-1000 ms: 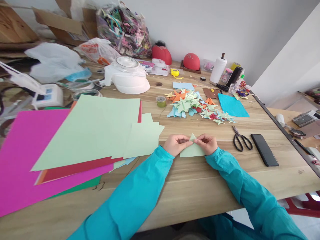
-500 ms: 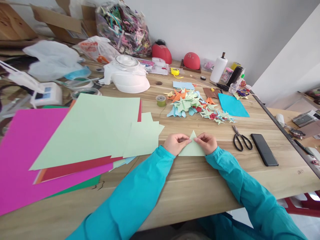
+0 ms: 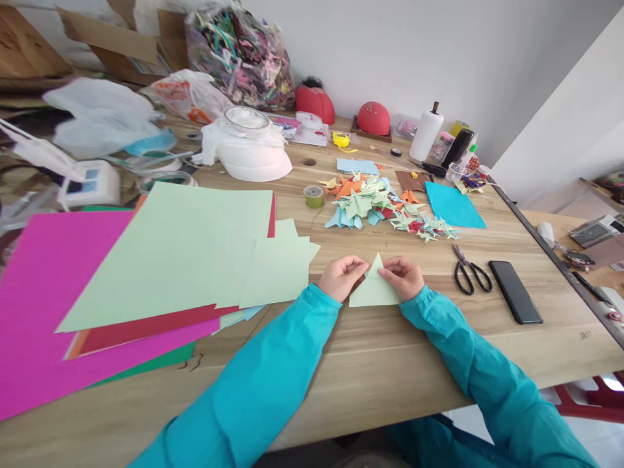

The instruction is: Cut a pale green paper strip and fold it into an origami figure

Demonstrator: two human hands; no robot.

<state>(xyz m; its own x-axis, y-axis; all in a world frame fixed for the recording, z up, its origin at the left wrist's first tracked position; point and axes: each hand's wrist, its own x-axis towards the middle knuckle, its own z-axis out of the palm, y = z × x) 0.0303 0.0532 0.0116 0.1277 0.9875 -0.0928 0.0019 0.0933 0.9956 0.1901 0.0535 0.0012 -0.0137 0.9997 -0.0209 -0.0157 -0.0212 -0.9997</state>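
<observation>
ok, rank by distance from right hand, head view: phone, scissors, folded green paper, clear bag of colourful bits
From the right hand:
1. Folded green paper, touching it
2. Scissors, to its right
3. Phone, farther right, past the scissors
4. Clear bag of colourful bits, far back left

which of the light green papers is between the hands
The small folded piece with the pointed top, between the left hand and right hand. The large sheet and smaller sheets lie to the left; others are in the pile farther back.
</observation>
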